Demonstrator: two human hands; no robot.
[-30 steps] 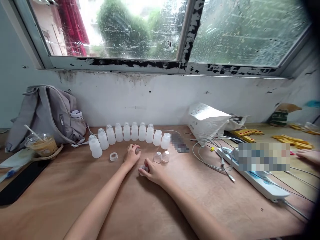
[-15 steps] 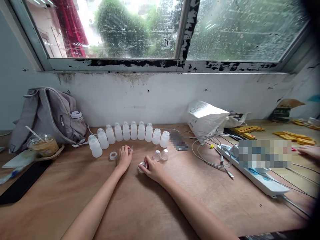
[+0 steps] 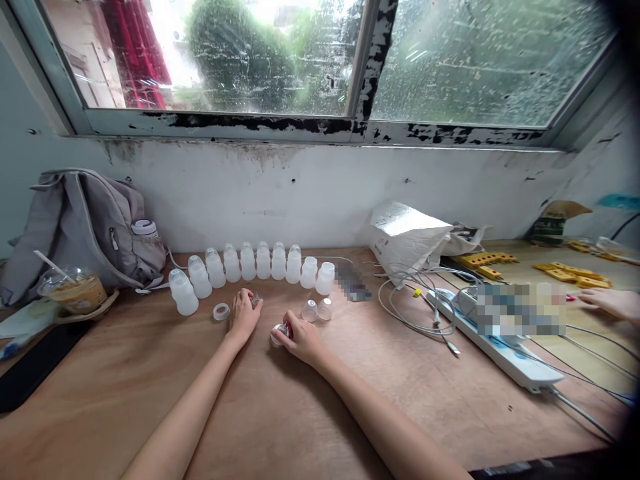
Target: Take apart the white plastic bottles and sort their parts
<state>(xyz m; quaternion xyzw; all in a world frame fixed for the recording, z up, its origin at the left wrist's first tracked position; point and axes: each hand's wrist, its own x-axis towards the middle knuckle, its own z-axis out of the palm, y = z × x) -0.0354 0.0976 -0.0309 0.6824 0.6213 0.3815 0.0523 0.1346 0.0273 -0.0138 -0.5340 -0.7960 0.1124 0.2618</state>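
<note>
My left hand (image 3: 245, 313) rests on the table with its fingers closed round a small clear piece (image 3: 256, 300), too small to name. To its left lies a white ring (image 3: 221, 311). My right hand (image 3: 300, 337) grips a whitish ring-like piece (image 3: 279, 335) against the tabletop. Behind both hands several frosted bottles (image 3: 263, 261) stand in a curved row. Most carry clear caps; the two at the right end, such as this bottle (image 3: 325, 279), have none. Two clear domed caps (image 3: 317, 310) sit just beyond my right hand.
At the left are a grey backpack (image 3: 95, 227), an iced drink (image 3: 77, 293) and a black slab (image 3: 43, 363). To the right lie a white bag (image 3: 407, 240), cables (image 3: 395, 313), a power strip (image 3: 530, 370) and yellow parts (image 3: 573, 275). Another person's hand (image 3: 607, 301) shows at far right.
The view has shifted slightly, so most things appear a little further left. Both my hands keep nearly the same places and grips beside the bottles. The other person's hand reaches further into view.
</note>
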